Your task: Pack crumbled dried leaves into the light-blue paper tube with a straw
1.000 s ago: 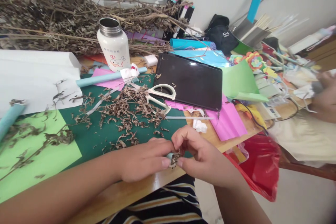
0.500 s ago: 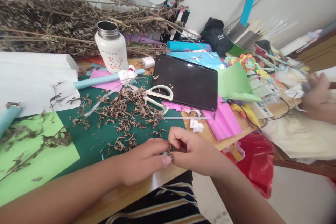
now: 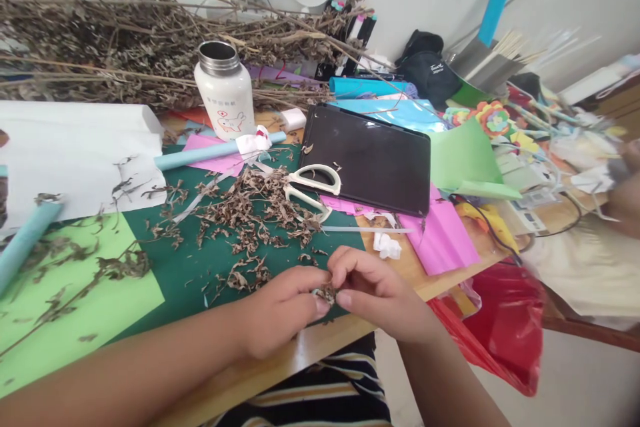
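Near the table's front edge, my left hand (image 3: 287, 310) is closed around a light blue paper tube (image 3: 316, 292), of which only a bit of the end shows. Dried leaves (image 3: 327, 293) stick out of that end. My right hand (image 3: 383, 293) is curled, thumb and fingertips pinching at these leaves. Beyond both hands, a heap of loose dried leaves (image 3: 250, 207) lies on the green cutting mat (image 3: 175, 267). White-handled scissors (image 3: 320, 180) rest with their blades under the heap.
A black tablet (image 3: 370, 157) lies behind the scissors, a white bottle (image 3: 225, 93) stands open behind the mat. Dried branches (image 3: 125, 47) fill the back left. Two more blue tubes (image 3: 30, 243) lie leftward. A red plastic bag (image 3: 505, 320) hangs at right, where another person's arm (image 3: 625, 200) shows.
The right hand's fingers closed in over the tube's end, then drew back slightly, showing the leaves again. The left hand keeps its hold. The view has shifted a little.
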A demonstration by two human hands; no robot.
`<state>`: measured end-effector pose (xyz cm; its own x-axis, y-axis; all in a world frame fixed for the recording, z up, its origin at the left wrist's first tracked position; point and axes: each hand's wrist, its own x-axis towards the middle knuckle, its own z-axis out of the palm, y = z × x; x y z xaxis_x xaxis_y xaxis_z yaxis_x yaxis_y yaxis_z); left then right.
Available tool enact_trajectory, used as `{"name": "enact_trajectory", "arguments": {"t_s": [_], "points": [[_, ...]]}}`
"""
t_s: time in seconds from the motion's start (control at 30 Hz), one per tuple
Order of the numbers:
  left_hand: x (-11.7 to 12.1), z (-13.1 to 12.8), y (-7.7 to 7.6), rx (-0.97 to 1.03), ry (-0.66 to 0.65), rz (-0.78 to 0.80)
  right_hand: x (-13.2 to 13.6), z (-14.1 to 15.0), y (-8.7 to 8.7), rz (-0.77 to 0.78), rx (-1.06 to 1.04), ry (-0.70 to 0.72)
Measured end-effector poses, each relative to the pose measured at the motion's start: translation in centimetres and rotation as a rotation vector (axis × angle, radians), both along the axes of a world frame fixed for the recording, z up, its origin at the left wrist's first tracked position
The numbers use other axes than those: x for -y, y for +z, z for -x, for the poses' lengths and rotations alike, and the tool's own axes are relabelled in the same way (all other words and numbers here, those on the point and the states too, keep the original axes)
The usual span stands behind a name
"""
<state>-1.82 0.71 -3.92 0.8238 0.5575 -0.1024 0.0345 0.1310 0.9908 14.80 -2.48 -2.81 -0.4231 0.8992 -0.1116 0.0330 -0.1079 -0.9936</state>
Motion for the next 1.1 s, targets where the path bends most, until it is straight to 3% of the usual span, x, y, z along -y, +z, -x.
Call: {"name": "enact_trajectory", "arguments": {"t_s": [0.1,0.23,0.4,0.6,0.7,0.97,1.1], "points": [[-0.2,0.1,0.1,0.019,0.004,0.057,-0.3,0.2,-0.4,-0.096,0.089,-0.003],[-0.3,0.2,0.3,0.026,-0.024,0.054,-0.9,0.5,-0.8,-0.106,0.038,-0.006],[-0.6,0.2,0.5,-0.059,-0.122,-0.068,-1.4,0.4,-0.7,0.008,-0.067,0.072],[-1.7,0.8,0.4,-0.069,-0.334,-0.188,-1.9,0.3,0.2,0.151,-0.105,0.222],[-1.8,1.0,0.2,-0.072,-0.384,-0.205,-2.0,0.4,1.5,0.128,0.026,0.295],[-1.5,1.1,0.1,-0.024,-0.382,-0.261,-2.3,1.7,5.4,0.016,0.668,0.378],[-1.0,1.0,-0.1,0.091,-0.306,-0.245,-2.5,2.2,5.6,-0.019,0.730,0.398]]}}
